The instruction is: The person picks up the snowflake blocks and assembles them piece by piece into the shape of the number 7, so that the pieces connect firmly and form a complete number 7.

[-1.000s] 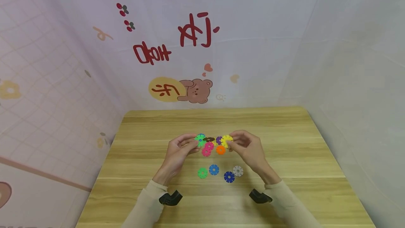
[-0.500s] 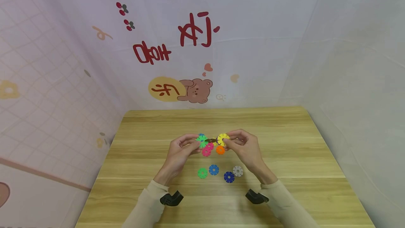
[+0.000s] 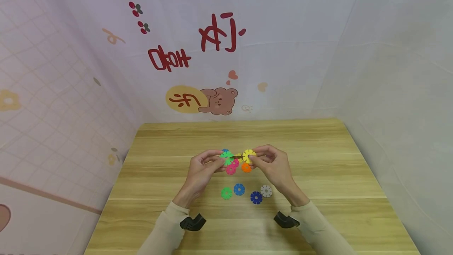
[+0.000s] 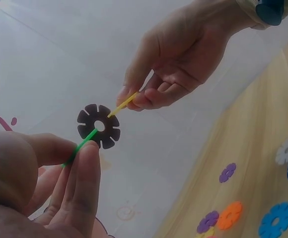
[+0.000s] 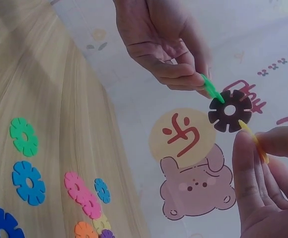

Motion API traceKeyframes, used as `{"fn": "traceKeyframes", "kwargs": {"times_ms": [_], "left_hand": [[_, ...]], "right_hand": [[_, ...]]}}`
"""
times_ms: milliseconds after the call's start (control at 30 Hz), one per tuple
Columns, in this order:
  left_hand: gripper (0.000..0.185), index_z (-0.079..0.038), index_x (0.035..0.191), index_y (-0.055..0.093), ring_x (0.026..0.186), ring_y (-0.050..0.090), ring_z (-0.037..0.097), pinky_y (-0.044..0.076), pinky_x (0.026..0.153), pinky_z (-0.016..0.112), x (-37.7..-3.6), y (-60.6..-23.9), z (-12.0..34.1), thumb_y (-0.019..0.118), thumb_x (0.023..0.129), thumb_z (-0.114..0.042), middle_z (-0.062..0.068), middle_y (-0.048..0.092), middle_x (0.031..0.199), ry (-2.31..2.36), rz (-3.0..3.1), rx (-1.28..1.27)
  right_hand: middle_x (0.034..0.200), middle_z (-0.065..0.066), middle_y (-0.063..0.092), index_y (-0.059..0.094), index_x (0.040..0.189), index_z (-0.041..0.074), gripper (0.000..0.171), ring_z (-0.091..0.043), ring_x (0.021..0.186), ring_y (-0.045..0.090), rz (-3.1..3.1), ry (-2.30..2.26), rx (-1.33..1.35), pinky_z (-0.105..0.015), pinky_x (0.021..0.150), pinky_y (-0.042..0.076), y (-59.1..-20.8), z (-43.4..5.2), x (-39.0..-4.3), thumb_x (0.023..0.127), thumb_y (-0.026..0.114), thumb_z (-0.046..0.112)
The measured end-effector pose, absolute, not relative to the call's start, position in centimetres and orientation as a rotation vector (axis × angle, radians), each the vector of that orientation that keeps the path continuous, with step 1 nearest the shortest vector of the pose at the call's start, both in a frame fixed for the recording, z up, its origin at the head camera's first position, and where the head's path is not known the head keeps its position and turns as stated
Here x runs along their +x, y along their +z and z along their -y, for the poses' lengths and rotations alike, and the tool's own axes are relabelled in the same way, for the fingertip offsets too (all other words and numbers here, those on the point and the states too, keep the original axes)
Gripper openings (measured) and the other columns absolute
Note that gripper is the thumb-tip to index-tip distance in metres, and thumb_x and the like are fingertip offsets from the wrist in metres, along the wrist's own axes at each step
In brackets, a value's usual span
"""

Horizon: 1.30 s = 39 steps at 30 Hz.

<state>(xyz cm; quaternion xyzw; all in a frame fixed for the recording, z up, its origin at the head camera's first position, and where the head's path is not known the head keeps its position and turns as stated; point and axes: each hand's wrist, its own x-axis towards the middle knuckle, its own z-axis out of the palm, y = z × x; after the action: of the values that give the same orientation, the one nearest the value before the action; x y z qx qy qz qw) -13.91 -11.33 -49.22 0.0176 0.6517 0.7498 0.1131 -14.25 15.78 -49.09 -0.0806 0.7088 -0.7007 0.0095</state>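
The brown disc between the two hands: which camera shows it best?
The right wrist view: the brown disc faces the camera, with the green disc and yellow disc slotted into its edge. The left wrist view also shows its face, but darker. The head view shows only a thin edge-on sliver.

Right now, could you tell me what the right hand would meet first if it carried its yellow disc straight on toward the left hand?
Probably the brown disc: the yellow disc pinched by the right hand already sits at its rim, with the green disc and left hand beyond it.
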Motion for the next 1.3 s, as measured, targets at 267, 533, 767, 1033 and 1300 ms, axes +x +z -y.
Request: {"fn": "traceKeyframes", "kwargs": {"times_ms": [267,533,767,1033,1300], "left_hand": [[0.032,0.005,0.138,0.07,0.088,0.08,0.014,0.071,0.092,0.032,-13.71,-49.08,11.06,0.075,0.107,-0.002,0.002,0.076,0.102,2.202,-1.894,0.06],[0.032,0.007,0.136,0.071,0.084,0.079,0.013,0.071,0.089,0.031,-13.77,-49.11,10.8,0.075,0.105,0.001,0.0,0.076,0.099,2.194,-1.906,0.052],[0.033,0.01,0.134,0.071,0.083,0.08,0.012,0.071,0.087,0.029,-13.93,-49.31,10.53,0.078,0.102,0.002,0.002,0.078,0.098,2.209,-1.897,0.029],[0.035,0.012,0.136,0.07,0.083,0.08,0.011,0.071,0.086,0.027,-14.0,-49.56,10.39,0.078,0.103,0.003,0.0,0.08,0.097,2.201,-1.886,-0.02],[0.036,0.011,0.136,0.071,0.085,0.081,0.01,0.072,0.088,0.03,-14.05,-49.65,10.45,0.079,0.102,0.001,0.003,0.083,0.099,2.177,-1.908,-0.028]], "right_hand": [[0.101,-0.016,0.077,0.074,0.123,-0.005,0.026,-0.021,0.078,0.083,-2.197,-2.185,-0.263,-0.038,0.077,0.073,-49.13,-15.66,-14.16,0.1,0.083,0.002],[0.099,-0.012,0.078,0.075,0.12,-0.007,0.023,-0.019,0.075,0.082,-2.224,-2.154,-0.19,-0.035,0.079,0.072,-49.32,-15.59,-14.12,0.1,0.082,0.001],[0.098,-0.013,0.079,0.074,0.121,-0.009,0.027,-0.017,0.075,0.082,-2.167,-2.154,-0.044,-0.039,0.08,0.073,-49.37,-15.37,-13.93,0.099,0.085,0.003],[0.096,-0.007,0.081,0.073,0.123,-0.011,0.026,-0.021,0.078,0.084,-2.05,-2.226,-0.017,-0.045,0.081,0.073,-49.56,-15.38,-13.93,0.1,0.081,-0.003],[0.096,-0.009,0.077,0.07,0.124,-0.015,0.03,-0.02,0.076,0.083,-2.011,-2.224,0.015,-0.041,0.08,0.073,-49.81,-15.32,-14.08,0.098,0.082,-0.004]]}}
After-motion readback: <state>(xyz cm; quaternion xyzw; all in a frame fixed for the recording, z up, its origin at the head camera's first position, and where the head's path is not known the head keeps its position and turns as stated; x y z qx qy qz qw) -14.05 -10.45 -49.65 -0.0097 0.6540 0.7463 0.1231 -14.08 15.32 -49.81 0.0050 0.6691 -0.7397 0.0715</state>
